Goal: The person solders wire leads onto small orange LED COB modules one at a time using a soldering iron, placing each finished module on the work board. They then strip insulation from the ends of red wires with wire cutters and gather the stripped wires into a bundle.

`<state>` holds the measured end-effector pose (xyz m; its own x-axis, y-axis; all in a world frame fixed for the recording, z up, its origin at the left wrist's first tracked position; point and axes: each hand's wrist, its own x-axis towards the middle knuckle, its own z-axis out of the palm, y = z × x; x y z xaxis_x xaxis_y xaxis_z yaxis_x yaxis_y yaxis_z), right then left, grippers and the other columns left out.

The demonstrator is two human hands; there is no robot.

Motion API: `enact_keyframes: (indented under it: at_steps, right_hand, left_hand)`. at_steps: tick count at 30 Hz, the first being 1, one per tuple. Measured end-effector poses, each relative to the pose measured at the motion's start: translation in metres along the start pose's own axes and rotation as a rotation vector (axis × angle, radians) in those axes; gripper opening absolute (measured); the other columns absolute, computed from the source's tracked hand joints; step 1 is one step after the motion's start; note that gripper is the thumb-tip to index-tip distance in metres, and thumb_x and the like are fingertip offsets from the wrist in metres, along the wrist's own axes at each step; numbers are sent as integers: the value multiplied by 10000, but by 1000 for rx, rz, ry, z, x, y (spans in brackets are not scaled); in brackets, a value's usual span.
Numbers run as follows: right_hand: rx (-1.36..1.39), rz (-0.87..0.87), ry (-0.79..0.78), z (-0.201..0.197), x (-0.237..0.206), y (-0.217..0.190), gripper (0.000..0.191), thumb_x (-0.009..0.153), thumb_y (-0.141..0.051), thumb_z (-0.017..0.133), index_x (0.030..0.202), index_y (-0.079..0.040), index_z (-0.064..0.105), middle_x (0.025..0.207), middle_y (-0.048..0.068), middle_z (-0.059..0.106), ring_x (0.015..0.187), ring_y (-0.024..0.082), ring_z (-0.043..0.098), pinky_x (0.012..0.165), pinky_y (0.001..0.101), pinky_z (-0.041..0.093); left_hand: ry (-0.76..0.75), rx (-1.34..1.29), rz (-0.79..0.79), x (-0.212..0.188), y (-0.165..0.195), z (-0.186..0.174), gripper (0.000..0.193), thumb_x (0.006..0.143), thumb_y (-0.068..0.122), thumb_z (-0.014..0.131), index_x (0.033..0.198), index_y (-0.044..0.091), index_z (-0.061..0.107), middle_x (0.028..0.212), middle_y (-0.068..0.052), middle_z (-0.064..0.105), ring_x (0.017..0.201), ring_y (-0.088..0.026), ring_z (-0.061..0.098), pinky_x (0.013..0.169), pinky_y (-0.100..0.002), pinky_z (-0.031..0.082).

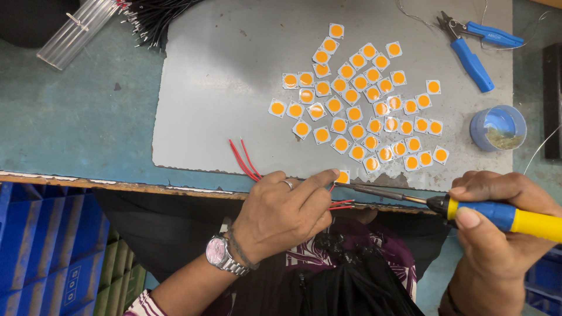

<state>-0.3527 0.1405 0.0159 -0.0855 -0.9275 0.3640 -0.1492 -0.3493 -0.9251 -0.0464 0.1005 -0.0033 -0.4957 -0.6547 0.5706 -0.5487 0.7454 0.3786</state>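
At bench edge: left hand (281, 213) pins LED chip (343, 176), right hand (497, 234) w/ soldering iron (468, 209).

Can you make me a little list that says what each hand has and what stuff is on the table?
left hand: pinches thin red wires by one square chip at the table edge
right hand: grips a blue and yellow soldering iron, tip toward that chip
grey sheet: many orange-centred square chips spread out
top right: blue-handled pliers
right side: small round blue tub
top left: bundle of black wires
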Motion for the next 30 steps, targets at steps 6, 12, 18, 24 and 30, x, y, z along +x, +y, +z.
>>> enact_keyframes:
  at_steps: [6,12,18,24,30]
  right_hand:
    - [-86,3,-63,11,7,-22,222,871,-86,759,942,72,621,854,172,676,720,181,599,721,257,476]
    - [-224,37,-10,28,6,-41,203,835,-51,684,969,90,625,941,183,673,841,190,612,841,246,479]
    - [-202,52,-7,24,1,-37,223,831,-81,718,939,87,619,863,181,663,761,191,578,765,243,470]
    - [60,21,22,-1,-5,-16,192,933,-44,708,996,61,560,919,173,610,777,165,564,784,236,462]
    - [41,-12,59,-15,-13,-1,195,945,-49,693,1009,44,534,960,175,607,817,169,552,813,235,457]
  left_hand:
    - [-4,-11,-9,1,0,0,187,835,162,738,793,87,572,1222,-32,740,599,-121,605,585,-310,438]
    - [-13,-13,-13,0,0,-1,190,834,173,747,798,91,579,1229,-29,737,595,-125,599,590,-312,441]
    - [-17,-12,-18,0,0,0,189,833,199,756,832,83,606,1233,-23,727,591,-133,594,601,-315,452]
    - [-7,-8,-20,-1,0,0,189,836,204,755,835,83,609,1225,-19,731,593,-135,596,603,-315,454]
    - [-4,-19,-23,0,0,2,169,849,184,752,868,85,616,1239,-19,724,620,-125,615,606,-305,457]
